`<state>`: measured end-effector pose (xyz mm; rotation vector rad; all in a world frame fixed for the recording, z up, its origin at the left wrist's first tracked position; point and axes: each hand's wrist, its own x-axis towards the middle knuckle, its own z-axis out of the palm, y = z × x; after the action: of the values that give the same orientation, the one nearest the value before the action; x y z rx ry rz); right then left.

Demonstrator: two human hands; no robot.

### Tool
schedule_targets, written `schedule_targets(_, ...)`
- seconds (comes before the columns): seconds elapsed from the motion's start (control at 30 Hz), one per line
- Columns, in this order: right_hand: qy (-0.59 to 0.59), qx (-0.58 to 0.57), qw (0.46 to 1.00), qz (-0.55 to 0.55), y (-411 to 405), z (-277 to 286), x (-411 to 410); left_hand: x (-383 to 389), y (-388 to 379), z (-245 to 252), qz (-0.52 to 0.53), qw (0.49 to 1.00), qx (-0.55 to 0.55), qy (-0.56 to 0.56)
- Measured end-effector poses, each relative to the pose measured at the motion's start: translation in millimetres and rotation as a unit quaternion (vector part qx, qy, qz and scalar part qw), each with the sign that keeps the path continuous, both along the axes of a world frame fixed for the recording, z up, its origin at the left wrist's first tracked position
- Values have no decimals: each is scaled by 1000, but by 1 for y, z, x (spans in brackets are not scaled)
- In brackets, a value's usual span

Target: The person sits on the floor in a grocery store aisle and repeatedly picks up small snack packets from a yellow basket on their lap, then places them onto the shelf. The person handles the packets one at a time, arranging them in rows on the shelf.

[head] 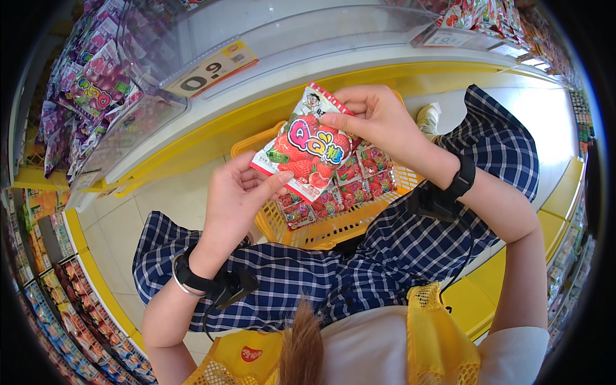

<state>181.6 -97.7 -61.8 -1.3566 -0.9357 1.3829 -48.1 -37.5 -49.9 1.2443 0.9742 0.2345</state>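
Observation:
Between my hands is a packet of strawberry gummy candy (pixel 308 147), its printed front facing up and tilted. My left hand (pixel 243 187) pinches its lower end, thumb on top. At the upper end, my right hand (pixel 370 113) grips the striped edge with thumb and fingers. Below the packet stands a yellow plastic basket (pixel 317 238) on the floor between my legs. Inside it lie several matching strawberry candy packets (pixel 356 190) in rows. The held packet hides part of the basket's contents.
In front of me a white shelf with a yellow lower edge (pixel 192 144) carries clear plastic bins (pixel 288 33). Purple gummy packets (pixel 96 82) fill the left bin; red packets (pixel 486 19) lie at upper right. A price card (pixel 211 70) hangs on the bin front. Other stocked shelves (pixel 86 308) flank me.

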Motion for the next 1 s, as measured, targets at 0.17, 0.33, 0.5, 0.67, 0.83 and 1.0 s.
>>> schedule_targets(0.17,4,12,1000,21,5,0,2,-2,-5,0,-12,1000,14,-15)
schedule_targets(0.33,-324,300,893,85,-3,18,-4,-7,2,-18,-14,1000,24,1)
schedule_targets(0.5,-444,379,810,50,-5,24,-12,-6,2,-22,-32,999,38,-15)
schedule_targets(0.67,-165,75,981,64,-5,13,-17,-9,-3,-32,-90,995,-26,-17)
schedule_targets(0.83,-100,36,994,33,-5,0,-10,-17,-3,-32,-102,992,-74,-22)
schedule_targets(1.0,59,-29,998,-7,2,-27,0,-21,19,-22,-84,994,-68,-28)
